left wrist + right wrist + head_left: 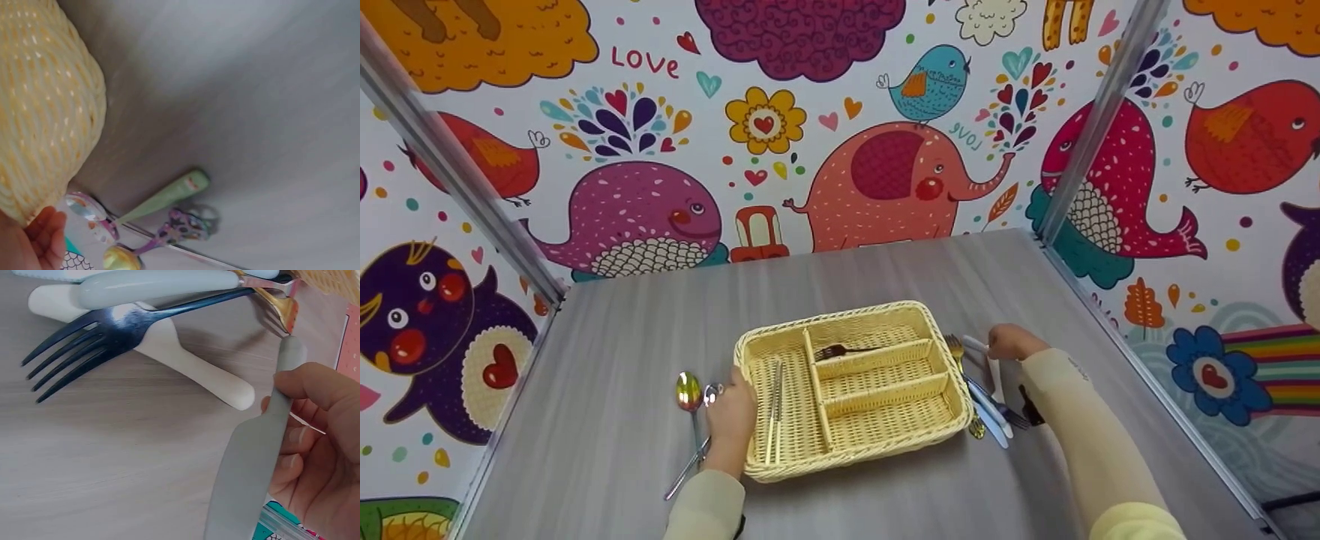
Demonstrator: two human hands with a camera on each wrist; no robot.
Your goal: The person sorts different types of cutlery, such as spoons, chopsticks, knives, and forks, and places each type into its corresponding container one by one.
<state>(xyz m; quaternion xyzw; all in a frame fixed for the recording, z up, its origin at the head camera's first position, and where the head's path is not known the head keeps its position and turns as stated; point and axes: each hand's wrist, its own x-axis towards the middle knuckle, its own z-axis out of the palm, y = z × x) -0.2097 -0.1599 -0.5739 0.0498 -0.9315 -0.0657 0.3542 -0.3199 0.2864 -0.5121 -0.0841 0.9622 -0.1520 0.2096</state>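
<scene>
My left hand (731, 409) grips the left rim of a pale woven cutlery basket (859, 447). In its left compartment lies a pair of chopsticks (775, 412); a small dark fork (840, 351) rests in the top right one. Right of the basket, my right hand (320, 433) pinches a grey knife (247, 455) by its handle, thumb on top, with the blade pointing away from the basket. Beside it lie a dark blue fork (121, 329), a white-handled piece (197, 371), a light blue handle (160, 288) and a gold fork (954, 349).
Left of the basket lie a shiny gold spoon (688, 391) and a silver spoon (711, 394), near my left hand. The left wrist view shows a green handle (169, 197) there. Printed walls (645, 202) enclose the grey table (615, 337) at the back and sides.
</scene>
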